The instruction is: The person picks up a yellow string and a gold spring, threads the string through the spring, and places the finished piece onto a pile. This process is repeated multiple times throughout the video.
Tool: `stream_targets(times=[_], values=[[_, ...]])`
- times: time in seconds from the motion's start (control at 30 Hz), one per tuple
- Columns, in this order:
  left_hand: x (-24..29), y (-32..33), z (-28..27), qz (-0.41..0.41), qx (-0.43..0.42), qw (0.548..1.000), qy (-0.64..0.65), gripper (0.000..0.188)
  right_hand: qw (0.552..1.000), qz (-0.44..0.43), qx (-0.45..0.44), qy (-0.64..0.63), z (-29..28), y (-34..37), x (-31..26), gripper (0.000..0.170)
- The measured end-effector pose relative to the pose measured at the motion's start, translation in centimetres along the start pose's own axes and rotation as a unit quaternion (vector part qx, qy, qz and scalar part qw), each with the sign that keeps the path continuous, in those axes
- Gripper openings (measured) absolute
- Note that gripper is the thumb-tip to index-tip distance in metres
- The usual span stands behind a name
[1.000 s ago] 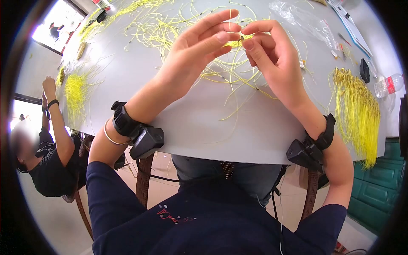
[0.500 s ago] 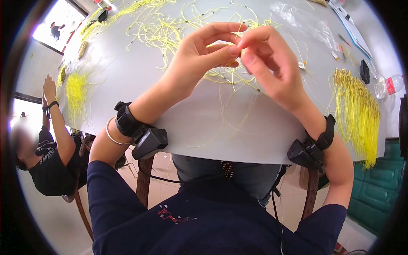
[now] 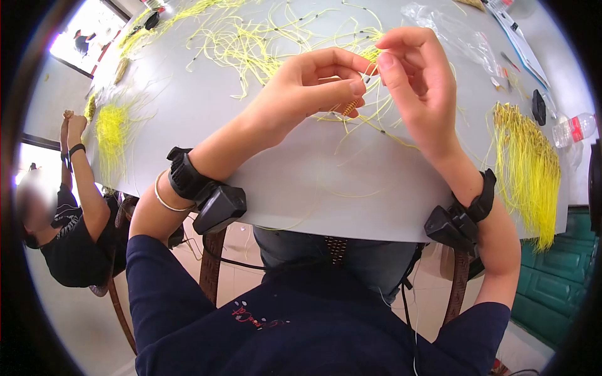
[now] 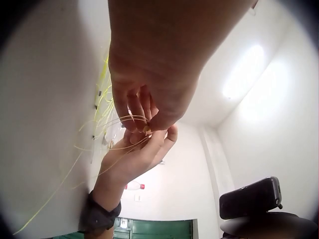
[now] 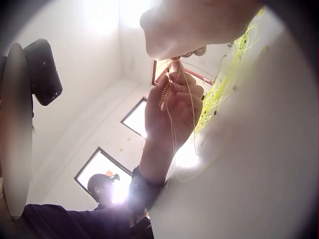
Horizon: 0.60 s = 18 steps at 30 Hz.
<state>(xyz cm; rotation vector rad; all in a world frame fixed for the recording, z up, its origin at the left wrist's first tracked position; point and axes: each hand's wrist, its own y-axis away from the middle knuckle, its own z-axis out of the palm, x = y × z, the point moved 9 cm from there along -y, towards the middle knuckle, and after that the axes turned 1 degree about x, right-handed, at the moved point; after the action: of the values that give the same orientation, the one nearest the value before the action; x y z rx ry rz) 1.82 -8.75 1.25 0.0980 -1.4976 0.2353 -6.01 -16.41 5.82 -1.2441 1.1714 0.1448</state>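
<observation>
My left hand (image 3: 295, 91) is raised over the table and holds a small gold wire spring (image 3: 349, 108) between thumb and fingers. The spring's coils (image 5: 164, 93) show against that hand in the right wrist view. A tiny dark piece (image 3: 367, 79) sits at the left fingertips. Right beside it, my right hand (image 3: 423, 88) pinches a thin yellow line (image 3: 372, 70) between thumb and index finger. Thin loose strands (image 5: 172, 124) hang down from between the hands. Behind them a loose tangle of yellow line (image 3: 251, 53) with small dark beads spreads over the table.
A thick yellow bundle with gold ends (image 3: 527, 169) hangs over the table's right edge. Beyond it are a black object (image 3: 538, 106), a plastic bottle (image 3: 574, 130) and clear bags (image 3: 448, 34). Another yellow bundle (image 3: 113, 138) lies left, near a seated person (image 3: 75, 232).
Both hands have come down slightly and moved right. The spring now shows in the left fingers, and the right hand has drawn a little away to the right with the line.
</observation>
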Motion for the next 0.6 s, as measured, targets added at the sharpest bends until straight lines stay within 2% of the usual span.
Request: stream_targets(times=[0.2,0.3,0.4,0.47,0.5,0.57,0.6], values=[[-0.1,0.0,0.2,-0.006,0.001,1.000,0.022,0.019,1.000,-0.012,-0.017,0.021,0.2,0.1,-0.3,0.010],[-0.3,0.1,0.5,-0.018,-0.017,1.000,-0.014,0.016,1.000,-0.019,-0.002,0.015,-0.1,0.1,-0.6,0.009],[-0.5,0.2,0.2,-0.023,-0.024,0.999,0.021,0.014,0.999,0.029,-0.014,-0.021,-0.3,0.0,0.0,0.007],[-0.7,0.2,0.1,-0.015,-0.034,0.990,0.133,0.007,0.985,0.083,-0.090,-0.120,0.6,0.1,0.9,0.009],[-0.8,0.1,-0.1,-0.015,-0.033,0.990,0.133,0.007,0.985,0.083,-0.090,-0.120,0.8,0.2,0.8,0.009],[-0.7,0.1,-0.2,0.002,-0.039,0.983,0.177,0.005,0.970,0.172,-0.131,-0.110,2.3,0.9,2.0,0.013],[-0.6,0.1,-0.3,0.001,-0.039,0.983,0.178,0.005,0.971,0.155,-0.127,-0.128,2.7,0.9,1.9,0.014]])
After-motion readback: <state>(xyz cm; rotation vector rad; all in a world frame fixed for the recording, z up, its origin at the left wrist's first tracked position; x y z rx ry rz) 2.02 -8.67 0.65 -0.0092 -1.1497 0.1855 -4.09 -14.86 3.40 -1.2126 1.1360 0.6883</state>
